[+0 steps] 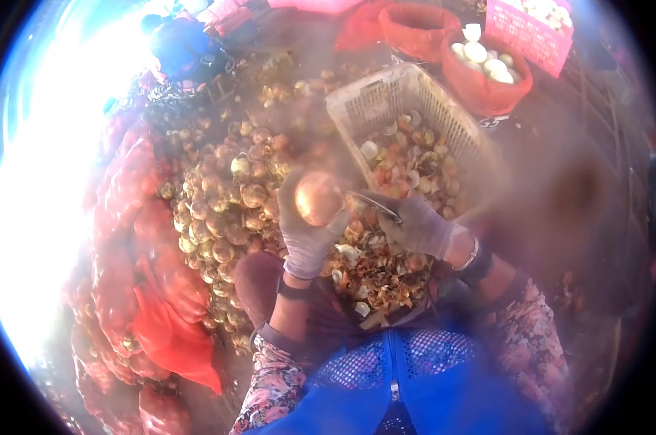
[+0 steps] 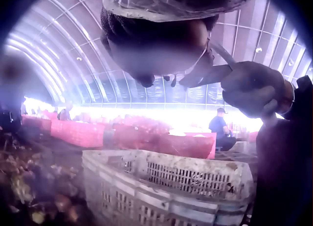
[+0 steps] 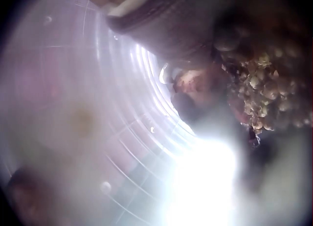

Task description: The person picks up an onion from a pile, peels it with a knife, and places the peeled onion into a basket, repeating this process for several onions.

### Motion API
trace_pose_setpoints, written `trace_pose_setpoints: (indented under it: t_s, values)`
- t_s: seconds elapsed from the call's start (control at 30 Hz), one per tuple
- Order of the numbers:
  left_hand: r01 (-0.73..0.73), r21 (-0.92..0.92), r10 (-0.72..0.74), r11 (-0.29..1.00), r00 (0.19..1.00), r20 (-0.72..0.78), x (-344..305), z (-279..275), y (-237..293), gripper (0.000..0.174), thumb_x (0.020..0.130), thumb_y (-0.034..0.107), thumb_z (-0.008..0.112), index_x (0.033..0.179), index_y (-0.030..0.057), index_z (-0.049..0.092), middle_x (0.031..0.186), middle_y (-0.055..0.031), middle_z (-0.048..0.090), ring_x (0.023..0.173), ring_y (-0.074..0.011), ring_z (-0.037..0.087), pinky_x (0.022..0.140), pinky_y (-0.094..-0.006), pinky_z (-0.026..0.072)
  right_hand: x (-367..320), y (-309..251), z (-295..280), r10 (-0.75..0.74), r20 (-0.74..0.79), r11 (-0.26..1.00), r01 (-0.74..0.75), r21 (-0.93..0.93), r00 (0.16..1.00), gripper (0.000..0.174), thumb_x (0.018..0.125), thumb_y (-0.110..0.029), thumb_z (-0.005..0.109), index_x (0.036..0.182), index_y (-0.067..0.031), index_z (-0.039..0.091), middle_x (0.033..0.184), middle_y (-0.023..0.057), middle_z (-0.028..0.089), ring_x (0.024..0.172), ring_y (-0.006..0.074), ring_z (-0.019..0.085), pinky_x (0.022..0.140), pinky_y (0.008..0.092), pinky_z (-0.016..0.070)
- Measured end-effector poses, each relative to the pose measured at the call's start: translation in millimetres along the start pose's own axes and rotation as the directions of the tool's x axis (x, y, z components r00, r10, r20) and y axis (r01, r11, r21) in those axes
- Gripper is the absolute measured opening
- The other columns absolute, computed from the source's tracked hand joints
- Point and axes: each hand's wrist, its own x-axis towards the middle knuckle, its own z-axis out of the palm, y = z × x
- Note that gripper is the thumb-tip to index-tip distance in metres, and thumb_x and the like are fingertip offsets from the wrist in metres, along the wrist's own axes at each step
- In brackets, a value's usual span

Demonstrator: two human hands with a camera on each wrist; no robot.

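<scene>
Beside the crate (image 1: 386, 90), left hand (image 1: 306, 233) grips onion (image 1: 317, 197), right hand (image 1: 416, 226) knife (image 1: 375, 204)

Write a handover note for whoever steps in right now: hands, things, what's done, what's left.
Left hand grips a brown-skinned onion over the lap. Right hand holds a knife, blade toward the onion.
The unpeeled pile lies to the left; the crate ahead holds what look like skins and scraps.
Done: white peeled onions sit in the red bag.
Left: this onion, still in its skin, and the large pile.
</scene>
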Motion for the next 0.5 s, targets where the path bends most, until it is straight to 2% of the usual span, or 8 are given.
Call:
trace_pose_setpoints:
  t_s: [0.07,0.1,0.2,0.23,0.27,0.3,0.37,0.5]
  values:
    - [-0.098,0.135,0.098,0.986,0.995,0.007,-0.6,-4.6,-4.1,0.087,0.066,0.016,0.086,0.14,0.0045,0.042,0.126,-0.0083,0.054,0.116,-0.0198,0.054,0.101,-0.0359,0.0468,2.6,0.8,6.5,0.027,-0.008,0.999,-0.028,-0.036,1.0,0.056,0.092,-0.015,0.054,0.146,-0.0201,0.046,0.054,0.0122,0.05,0.043,0.0178,0.048,0.046,0.036,0.0403]
    - [-0.041,0.069,0.043,0.997,0.999,-0.021,-1.3,-3.4,-8.3,0.085,0.065,0.017,0.087,0.137,0.0036,0.044,0.123,-0.0084,0.055,0.112,-0.0197,0.056,0.099,-0.035,0.0474,4.8,7.2,13.5,0.021,-0.004,0.999,-0.021,-0.037,1.0,0.056,0.092,-0.015,0.054,0.147,-0.0206,0.045,0.055,0.013,0.052,0.043,0.0188,0.049,0.045,0.0364,0.0409]
    - [0.009,0.065,-0.011,0.998,0.999,0.039,-1.1,-7.3,1.9,0.07,0.072,0.015,0.081,0.132,0.003,0.046,0.119,-0.011,0.057,0.109,-0.021,0.057,0.094,-0.0348,0.05,9.6,19.1,26.0,0.037,0.007,0.998,-0.036,-0.06,0.999,0.057,0.093,-0.016,0.053,0.148,-0.0236,0.042,0.059,0.0143,0.057,0.045,0.0228,0.055,0.046,0.0386,0.0436]
    - [0.142,-0.148,-0.132,0.979,0.988,0.075,-2.6,-6.4,4.2,0.065,0.075,0.016,0.078,0.131,0.0027,0.047,0.117,-0.0112,0.057,0.108,-0.0209,0.057,0.094,-0.0348,0.05,9.7,10.9,21.0,0.063,0.012,0.995,-0.062,-0.078,0.998,0.057,0.094,-0.018,0.053,0.149,-0.0257,0.041,0.06,0.014,0.058,0.048,0.0248,0.058,0.046,0.0401,0.0448]
    - [0.272,-0.348,-0.239,0.897,0.962,0.134,-4.0,-5.1,6.7,0.061,0.078,0.016,0.075,0.131,0.0024,0.048,0.116,-0.0114,0.058,0.108,-0.0209,0.057,0.093,-0.0347,0.05,10.4,5.8,17.5,0.089,0.015,0.991,-0.087,-0.097,0.996,0.057,0.094,-0.019,0.052,0.149,-0.0279,0.039,0.061,0.0136,0.059,0.05,0.0267,0.06,0.047,0.0416,0.0461]
    - [0.391,-0.52,-0.326,0.76,0.921,0.215,-6.1,-3.8,7.8,0.057,0.08,0.016,0.072,0.13,0.0021,0.049,0.115,-0.0116,0.058,0.108,-0.0208,0.057,0.093,-0.0347,0.05,12.0,9.4,20.2,0.085,0.001,0.979,-0.084,-0.186,0.996,0.057,0.094,-0.02,0.052,0.149,-0.0281,0.038,0.061,0.0135,0.059,0.051,0.0272,0.061,0.046,0.0418,0.0458]
    - [0.46,-0.511,-0.359,0.726,0.888,0.288,-12.6,-2.2,-15.5,0.051,0.085,0.018,0.068,0.129,0.0017,0.05,0.114,-0.0116,0.059,0.107,-0.0206,0.059,0.093,-0.0347,0.0505,16.6,22.1,29.2,0.077,-0.03,0.93,-0.083,-0.359,0.997,0.058,0.095,-0.02,0.051,0.149,-0.0286,0.035,0.061,0.0132,0.059,0.051,0.0281,0.062,0.045,0.0423,0.0452]
    - [0.482,-0.457,-0.394,0.747,0.875,0.28,-15.7,-2.9,-8.5,0.051,0.088,0.022,0.068,0.13,0.002,0.049,0.114,-0.0102,0.06,0.11,-0.0205,0.059,0.092,-0.0332,0.0523,15.6,30.1,30.7,0.038,-0.055,0.891,-0.059,-0.449,0.998,0.057,0.094,-0.021,0.053,0.147,-0.0282,0.034,0.061,0.0109,0.06,0.052,0.0281,0.062,0.043,0.0421,0.0434]
